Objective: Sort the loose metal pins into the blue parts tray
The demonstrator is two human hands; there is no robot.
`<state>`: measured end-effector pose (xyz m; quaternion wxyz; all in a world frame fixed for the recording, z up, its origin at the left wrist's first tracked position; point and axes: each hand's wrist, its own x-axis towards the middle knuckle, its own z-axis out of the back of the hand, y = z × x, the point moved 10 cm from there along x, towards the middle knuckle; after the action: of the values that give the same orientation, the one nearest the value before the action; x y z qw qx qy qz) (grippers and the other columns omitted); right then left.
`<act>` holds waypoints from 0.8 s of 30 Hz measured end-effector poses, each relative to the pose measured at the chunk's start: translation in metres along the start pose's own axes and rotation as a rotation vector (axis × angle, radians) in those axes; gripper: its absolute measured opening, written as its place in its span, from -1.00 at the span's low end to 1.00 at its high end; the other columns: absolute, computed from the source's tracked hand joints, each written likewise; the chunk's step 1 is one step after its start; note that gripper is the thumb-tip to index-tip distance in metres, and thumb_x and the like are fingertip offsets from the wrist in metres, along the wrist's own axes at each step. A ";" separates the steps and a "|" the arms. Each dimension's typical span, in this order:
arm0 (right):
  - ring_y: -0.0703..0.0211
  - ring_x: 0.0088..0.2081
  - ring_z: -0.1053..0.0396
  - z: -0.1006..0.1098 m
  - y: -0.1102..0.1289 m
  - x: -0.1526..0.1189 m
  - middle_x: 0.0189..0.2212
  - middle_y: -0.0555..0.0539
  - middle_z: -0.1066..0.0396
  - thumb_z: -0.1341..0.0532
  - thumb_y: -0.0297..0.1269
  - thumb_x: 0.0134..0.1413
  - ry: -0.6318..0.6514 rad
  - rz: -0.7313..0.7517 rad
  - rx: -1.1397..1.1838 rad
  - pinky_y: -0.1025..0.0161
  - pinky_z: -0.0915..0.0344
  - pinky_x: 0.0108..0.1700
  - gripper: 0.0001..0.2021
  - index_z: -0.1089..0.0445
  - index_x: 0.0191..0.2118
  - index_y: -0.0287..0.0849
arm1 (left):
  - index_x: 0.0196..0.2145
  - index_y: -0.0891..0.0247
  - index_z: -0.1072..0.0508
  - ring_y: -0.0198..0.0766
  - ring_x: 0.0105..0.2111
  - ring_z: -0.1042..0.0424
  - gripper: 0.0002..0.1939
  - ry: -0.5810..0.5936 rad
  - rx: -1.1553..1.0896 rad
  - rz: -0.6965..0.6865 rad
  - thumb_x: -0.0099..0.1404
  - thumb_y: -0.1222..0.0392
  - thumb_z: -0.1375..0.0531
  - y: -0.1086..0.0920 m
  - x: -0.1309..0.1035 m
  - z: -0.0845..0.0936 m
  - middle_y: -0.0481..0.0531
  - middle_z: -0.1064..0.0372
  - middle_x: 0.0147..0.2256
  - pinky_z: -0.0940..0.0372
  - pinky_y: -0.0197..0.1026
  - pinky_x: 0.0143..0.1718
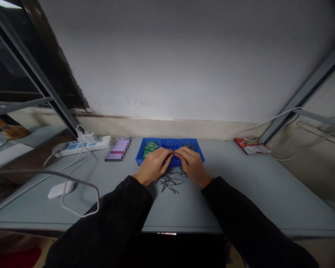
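Far left on your bench: white rounded device, exact type unclear, with a loop of white cable in front of it in view. Behind it, white power strip with blue socket faces and a white charger plugged in. Next right, a purple phone-shaped item, pixelated.

Then your blue three-compartment tray, flat on the bench toward the wall. Left compartment: heap of small green pieces, can't resolve the shape. Middle: a few thin metallic bits, mostly blocked by your fingers. Right: small dark metallic pieces, partly hidden by your right hand.

Your left hand comes across the tray's front wall, fingers curled, thumb and fingertips drawn in to a pinch above the middle compartment. Slim metal pieces lie loose in a crossed pile on the bench, just in front of the tray, between your wrists. Your right hand mirrors the left: fingers bent, tips nearly closed and meeting the left ones. Can't tell what either grips; too small.

Far right, well apart: red printed packet, by the rack upright.
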<state>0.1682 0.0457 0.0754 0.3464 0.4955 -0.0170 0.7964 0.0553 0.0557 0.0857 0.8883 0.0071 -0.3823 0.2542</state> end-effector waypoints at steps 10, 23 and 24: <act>0.11 -0.13 -0.43 -0.003 -0.006 0.024 -0.17 -0.13 -0.47 -0.06 -0.40 0.43 -0.024 0.093 -0.104 0.13 -0.39 -0.05 -0.81 -0.43 -0.11 -0.19 | -0.09 0.32 -0.44 -0.20 -0.29 -0.39 -0.84 -0.068 0.054 -0.016 0.47 0.25 -0.10 0.021 0.015 0.003 0.09 -0.47 -0.25 -0.35 -0.10 -0.19; 0.12 -0.24 -0.39 -0.008 -0.004 0.004 -0.30 -0.05 -0.48 -0.07 -0.34 0.45 -0.006 0.053 -0.123 0.09 -0.21 -0.16 -0.80 -0.38 -0.25 -0.15 | -0.19 0.28 -0.46 -0.20 -0.25 -0.39 -0.87 -0.045 -0.148 0.107 0.46 0.25 -0.11 0.020 -0.001 -0.006 0.05 -0.49 -0.28 -0.33 -0.06 -0.11; 0.12 -0.25 -0.39 -0.010 -0.005 0.003 -0.31 -0.05 -0.48 -0.07 -0.34 0.45 0.009 0.047 -0.122 0.09 -0.20 -0.16 -0.79 -0.37 -0.26 -0.15 | -0.19 0.28 -0.46 -0.20 -0.25 -0.39 -0.86 -0.036 -0.143 0.110 0.46 0.24 -0.11 0.020 -0.001 -0.006 0.05 -0.49 -0.27 -0.33 -0.06 -0.10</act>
<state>0.1627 0.0550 0.0715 0.3574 0.4694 -0.0756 0.8039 0.0499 0.0745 0.0770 0.8643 -0.0727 -0.4150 0.2746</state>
